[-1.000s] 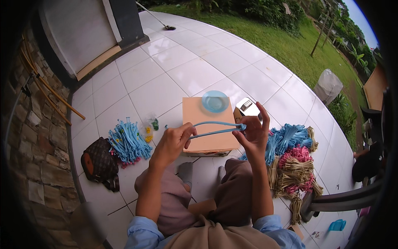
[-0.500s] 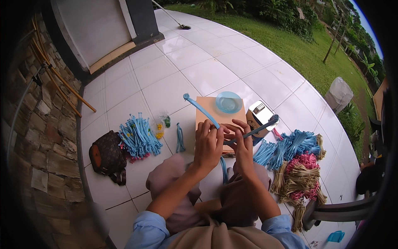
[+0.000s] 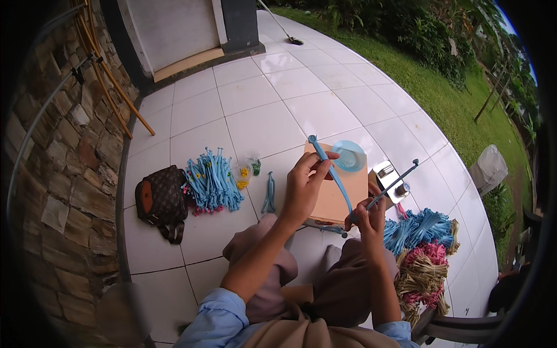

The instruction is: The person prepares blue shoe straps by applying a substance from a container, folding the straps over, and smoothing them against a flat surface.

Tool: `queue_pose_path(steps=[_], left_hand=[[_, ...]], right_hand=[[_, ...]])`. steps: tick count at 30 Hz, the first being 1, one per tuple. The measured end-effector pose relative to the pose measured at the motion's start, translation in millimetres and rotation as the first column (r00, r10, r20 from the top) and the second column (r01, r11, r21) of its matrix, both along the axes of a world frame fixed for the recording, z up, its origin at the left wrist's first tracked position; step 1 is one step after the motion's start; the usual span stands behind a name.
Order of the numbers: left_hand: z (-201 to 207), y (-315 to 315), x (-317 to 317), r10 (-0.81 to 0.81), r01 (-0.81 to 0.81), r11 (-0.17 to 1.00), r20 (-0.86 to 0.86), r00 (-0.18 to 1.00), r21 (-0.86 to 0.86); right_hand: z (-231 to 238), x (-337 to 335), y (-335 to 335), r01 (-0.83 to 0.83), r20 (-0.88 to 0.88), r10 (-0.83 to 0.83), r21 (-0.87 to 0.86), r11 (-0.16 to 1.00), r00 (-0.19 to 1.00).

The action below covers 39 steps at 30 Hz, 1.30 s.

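My left hand pinches a light blue fabric cord below its knotted upper end. The cord slants down toward my right hand, whose fingers are closed on a darker-looking blue cord with a knob at its far tip. Whether these are two cords or one long piece I cannot tell, since my right fingers hide where they meet. Beneath both hands is a tan board-topped box, with a round blue translucent dish on its far edge. Another blue cord lies by the box's near side.
Left on the white tiles are a brown backpack, a pile of blue cords, small bags of yellow and green bits and a loose cord. At right, a metal tin stands near blue bundles and pink-and-beige bundles.
My hands have drawn apart: the left is higher on its cord, the right lower and further right. The whole view has shifted, so the scene sits further right.
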State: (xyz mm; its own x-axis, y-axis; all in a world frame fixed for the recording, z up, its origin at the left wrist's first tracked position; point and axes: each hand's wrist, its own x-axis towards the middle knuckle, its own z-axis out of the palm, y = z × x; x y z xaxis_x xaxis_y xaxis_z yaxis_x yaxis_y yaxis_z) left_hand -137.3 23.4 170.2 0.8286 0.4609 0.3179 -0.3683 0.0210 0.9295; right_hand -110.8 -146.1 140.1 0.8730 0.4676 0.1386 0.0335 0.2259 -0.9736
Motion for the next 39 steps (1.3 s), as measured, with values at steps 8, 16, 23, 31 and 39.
queue_pose_path(steps=[8, 16, 23, 31, 39], left_hand=[[8.8, 25.7, 2.9, -0.189, 0.196, 0.98, -0.195, 0.962, 0.018], [-69.6, 30.3, 77.7, -0.321, 0.433, 0.881, -0.43, 0.844, 0.192], [-149.1, 24.4, 132.3, -0.244, 0.556, 0.63, -0.541, 0.804, 0.542], [-127.5, 23.8, 139.5, -0.451, 0.73, 0.571, -0.6, 0.661, 0.376], [-116.3, 15.8, 144.3, -0.418, 0.694, 0.536, -0.563, 0.713, 0.48]], right_hand=[[29.6, 54.3, -51.1, -0.078, 0.187, 0.087, -0.05, 0.996, 0.978], [-26.4, 148.0, -65.9, -0.104, 0.108, 0.156, -0.385, 0.917, 0.982], [-123.5, 211.4, -66.3, -0.159, -0.117, 0.125, -0.366, 0.917, 0.985], [-69.0, 201.6, -85.8, -0.25, -0.226, 0.176, -0.363, 0.898, 0.958], [-72.7, 201.4, -88.3, -0.2, -0.145, 0.147, -0.493, 0.846, 0.979]])
